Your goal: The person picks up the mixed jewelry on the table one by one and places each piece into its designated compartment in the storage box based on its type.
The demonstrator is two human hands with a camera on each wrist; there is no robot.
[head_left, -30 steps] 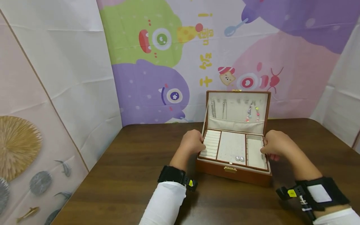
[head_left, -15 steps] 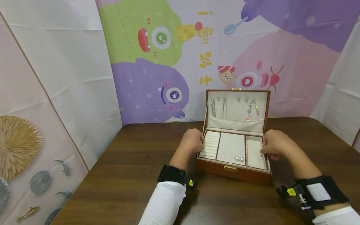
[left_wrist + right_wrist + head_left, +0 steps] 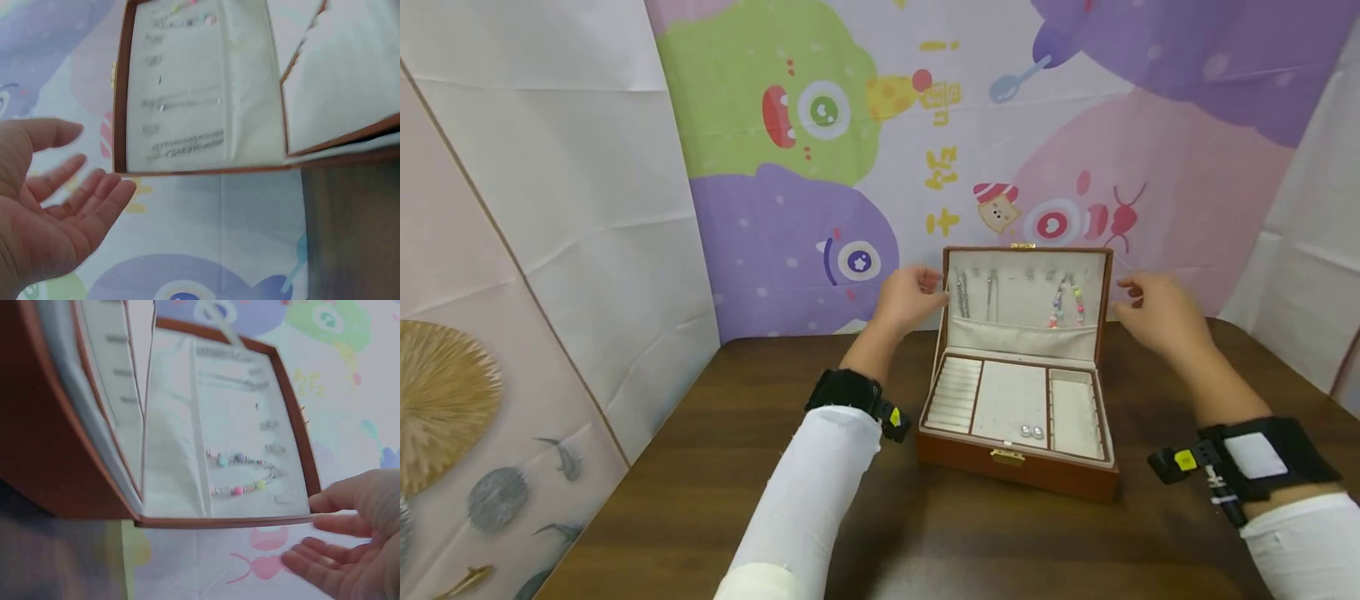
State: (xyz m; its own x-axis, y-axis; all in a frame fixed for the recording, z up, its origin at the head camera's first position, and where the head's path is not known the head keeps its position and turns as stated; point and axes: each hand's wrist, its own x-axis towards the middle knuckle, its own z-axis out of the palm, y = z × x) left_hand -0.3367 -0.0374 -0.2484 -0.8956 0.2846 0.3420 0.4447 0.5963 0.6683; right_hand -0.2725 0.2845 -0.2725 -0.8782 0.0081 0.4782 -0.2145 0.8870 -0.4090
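Note:
A brown jewelry box (image 3: 1052,478) stands on the table with its lid (image 3: 1105,312) raised. Its cream tray has ring rolls (image 3: 953,400) at left, a middle panel with two pearl-like earrings (image 3: 1032,432), and a bare compartment (image 3: 1072,417) at right. Silver chains (image 3: 963,296) and a colorful beaded strand (image 3: 238,490) hang inside the lid. Beside the lid's left edge is my left hand (image 3: 908,300), fingers spread and loosely bent around nothing in the left wrist view. My right hand (image 3: 1161,315) is at the lid's right edge, thumb and forefinger right by its upper corner, other fingers relaxed.
The dark wooden table (image 3: 760,467) extends to the left and in front of the box. Close behind the lid hangs a cartoon-printed cloth (image 3: 797,217). A gold clasp (image 3: 1007,456) sits on the box front. Black straps (image 3: 844,391) with small cameras circle both wrists.
Both hands have left the sides of the tray and moved up and back to either side of the raised lid. The tray stays in the box. The head view has shifted slightly.

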